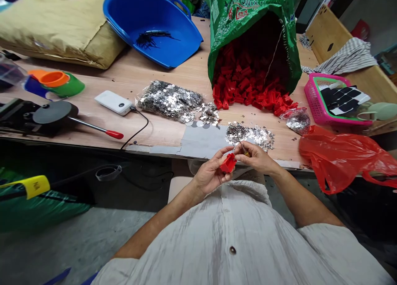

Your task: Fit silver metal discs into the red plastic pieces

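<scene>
My left hand (212,171) is closed around a small red plastic part (228,163), held just in front of the table edge. My right hand (256,157) is beside it, thumb and forefinger pinched near the part's upper edge. A small tool with a yellow handle (247,153) rests in the right hand's grip; its tip and whatever is between the fingertips are too small to make out. Just beyond the hands, small shiny metal pieces (248,135) lie spread on a grey sheet (201,141). Similar red parts (248,84) spill from a green woven sack (254,12).
A bag of metal pieces (169,99), a white power bank (114,102) and a lever press (56,113) stand left. Behind are a blue basin (186,41) and a tan sack (62,24). A pink basket (313,96) and a red plastic bag (341,152) are right.
</scene>
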Demonstrator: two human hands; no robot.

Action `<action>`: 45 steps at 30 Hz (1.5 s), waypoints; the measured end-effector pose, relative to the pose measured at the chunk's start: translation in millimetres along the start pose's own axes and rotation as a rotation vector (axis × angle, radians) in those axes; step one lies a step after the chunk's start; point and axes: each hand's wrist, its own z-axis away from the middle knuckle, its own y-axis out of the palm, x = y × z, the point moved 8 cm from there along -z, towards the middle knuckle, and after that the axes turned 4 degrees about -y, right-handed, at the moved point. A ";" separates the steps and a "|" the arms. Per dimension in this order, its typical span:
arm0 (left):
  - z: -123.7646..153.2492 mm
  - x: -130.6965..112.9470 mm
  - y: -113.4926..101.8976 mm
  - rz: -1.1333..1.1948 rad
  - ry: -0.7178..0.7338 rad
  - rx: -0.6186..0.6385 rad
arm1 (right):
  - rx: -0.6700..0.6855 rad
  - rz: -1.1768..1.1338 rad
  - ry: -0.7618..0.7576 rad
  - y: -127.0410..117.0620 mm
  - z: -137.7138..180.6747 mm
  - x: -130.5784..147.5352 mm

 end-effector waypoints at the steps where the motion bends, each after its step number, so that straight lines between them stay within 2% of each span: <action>1: -0.5 0.2 -0.5 -0.009 -0.014 -0.004 | 0.003 0.005 0.001 -0.2 0.0 0.1; 7: -4.6 6.9 -7.4 -0.084 -0.062 -0.057 | 0.031 0.112 0.015 6.6 0.3 -8.3; 10: -6.1 11.6 -13.3 -0.155 -0.075 -0.100 | 0.004 0.127 0.063 8.9 3.6 -23.5; 12: -5.3 10.1 -18.1 -0.282 -0.042 -0.150 | -0.040 0.120 0.077 7.4 7.0 -32.2; 14: -2.2 0.1 -21.3 -0.506 0.073 -0.220 | -0.101 0.106 0.065 4.2 10.8 -37.2; 17: 7.9 -23.7 -13.0 -0.890 0.381 -0.300 | -0.194 0.084 0.050 0.7 16.3 -41.9; 20: 16.3 -35.3 -1.5 -1.052 0.581 -0.299 | -0.251 0.054 0.053 2.1 20.3 -45.1; 23: 18.9 -38.7 0.7 -1.046 0.613 -0.298 | -0.235 -0.032 0.061 7.6 22.4 -44.8; 29: 23.7 -39.4 2.2 -0.985 0.642 -0.278 | -0.136 -0.300 0.207 17.9 28.6 -50.2; 34: 22.4 -37.8 -1.5 -0.936 0.606 -0.265 | -0.120 -0.369 0.234 20.3 32.3 -51.6; 39: 20.4 -37.0 -4.0 -0.996 0.623 -0.192 | -0.053 -0.458 0.245 30.1 38.4 -50.5; 43: 14.1 -31.5 -18.6 -0.889 0.587 -0.169 | 0.036 -0.390 0.224 27.6 36.1 -46.9; 45: 11.0 -28.4 -27.1 -0.786 0.546 -0.198 | 0.034 -0.167 0.160 12.1 26.5 -44.0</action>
